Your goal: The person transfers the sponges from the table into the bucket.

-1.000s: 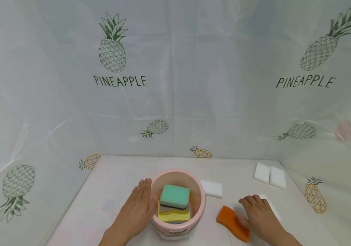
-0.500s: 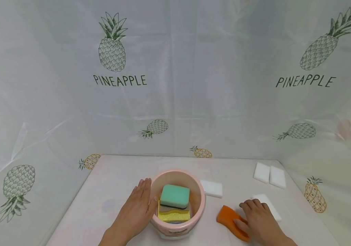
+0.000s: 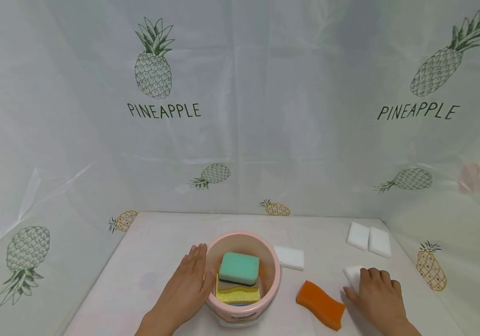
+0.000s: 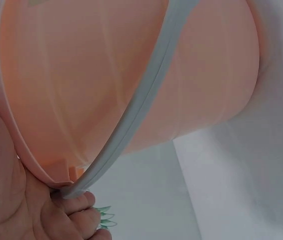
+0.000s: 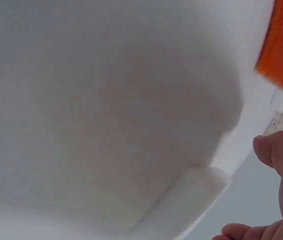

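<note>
A pink bucket (image 3: pixel 243 311) holds stacked sponges: a green sponge (image 3: pixel 239 268) on top, a yellow sponge (image 3: pixel 238 296) below. My left hand (image 3: pixel 185 284) holds the bucket's left side, thumb over the rim, fingers outside. In the left wrist view, the fingers (image 4: pixel 84 220) lie by the end of the grey bucket handle (image 4: pixel 131 112). My right hand (image 3: pixel 377 296) is over a white sponge (image 3: pixel 352 275), covering most of it. The right wrist view shows thumb and fingers apart, near the white sponge (image 5: pixel 189 200). To its left lies an orange sponge (image 3: pixel 321 305).
Another white sponge (image 3: pixel 289 258) lies just right of the bucket. Two white sponges, one of them the left sponge (image 3: pixel 358 236), lie side by side near the table's back right corner. A pineapple-print sheet (image 3: pixel 248 116) rises behind the table (image 3: pixel 160 228).
My right hand has left the orange sponge and moved right, over the white sponge beside it. The orange sponge stays where it was. My left hand and the bucket have not moved.
</note>
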A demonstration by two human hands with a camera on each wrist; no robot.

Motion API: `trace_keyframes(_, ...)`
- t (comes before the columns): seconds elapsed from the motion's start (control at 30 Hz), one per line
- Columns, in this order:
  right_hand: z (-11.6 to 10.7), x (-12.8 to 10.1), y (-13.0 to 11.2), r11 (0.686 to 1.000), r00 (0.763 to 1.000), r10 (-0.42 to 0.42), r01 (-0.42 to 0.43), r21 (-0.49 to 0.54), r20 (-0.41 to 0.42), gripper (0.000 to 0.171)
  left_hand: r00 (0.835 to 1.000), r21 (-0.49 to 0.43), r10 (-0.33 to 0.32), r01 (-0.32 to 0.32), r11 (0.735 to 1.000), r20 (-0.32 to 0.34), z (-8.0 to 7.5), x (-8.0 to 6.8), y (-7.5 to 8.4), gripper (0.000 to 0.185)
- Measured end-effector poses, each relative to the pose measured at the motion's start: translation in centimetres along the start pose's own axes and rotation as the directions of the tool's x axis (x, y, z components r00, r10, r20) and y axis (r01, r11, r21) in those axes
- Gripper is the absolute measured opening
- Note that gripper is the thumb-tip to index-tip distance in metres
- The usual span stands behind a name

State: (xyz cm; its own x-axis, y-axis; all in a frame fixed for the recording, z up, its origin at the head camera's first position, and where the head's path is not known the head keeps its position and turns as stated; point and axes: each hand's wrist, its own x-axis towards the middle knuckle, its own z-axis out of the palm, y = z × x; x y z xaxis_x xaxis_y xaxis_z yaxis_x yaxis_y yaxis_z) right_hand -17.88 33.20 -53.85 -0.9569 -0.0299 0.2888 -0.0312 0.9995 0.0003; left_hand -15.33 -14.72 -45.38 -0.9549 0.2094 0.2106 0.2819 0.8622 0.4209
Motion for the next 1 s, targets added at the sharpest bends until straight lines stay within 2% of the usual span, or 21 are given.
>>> trace_keyframes(0.3, 1.2, 0.3, 2.4, 0.995, 0.983, 0.097, -0.092, -0.043, 0.153, 0.069, 1.000, -0.006, -0.011, 0.011, 1.000, -0.008, 0.1, 0.2, -0.3, 0.066)
trace_keyframes(0.53, 1.5, 0.5, 2.9, 0.989, 0.973, 0.144, -0.135, -0.064, 0.182, 0.078, 1.000, -0.002, -0.011, 0.011, 1.000, -0.006, 0.1, 0.2, -0.3, 0.066)
trace_keyframes(0.73, 1.4, 0.8, 2.9, 0.980, 0.950, 0.199, -0.187, -0.070, 0.243, 0.086, 1.000, 0.004, -0.011, 0.011, 1.000, -0.009, 0.1, 0.2, -0.3, 0.066)
trace_keyframes(1.0, 1.3, 0.7, 2.9, 0.976, 0.933, 0.217, -0.205, -0.071, 0.288, 0.087, 1.000, -0.001, -0.009, 0.009, 1.000, -0.003, 0.0, 0.2, -0.2, 0.066)
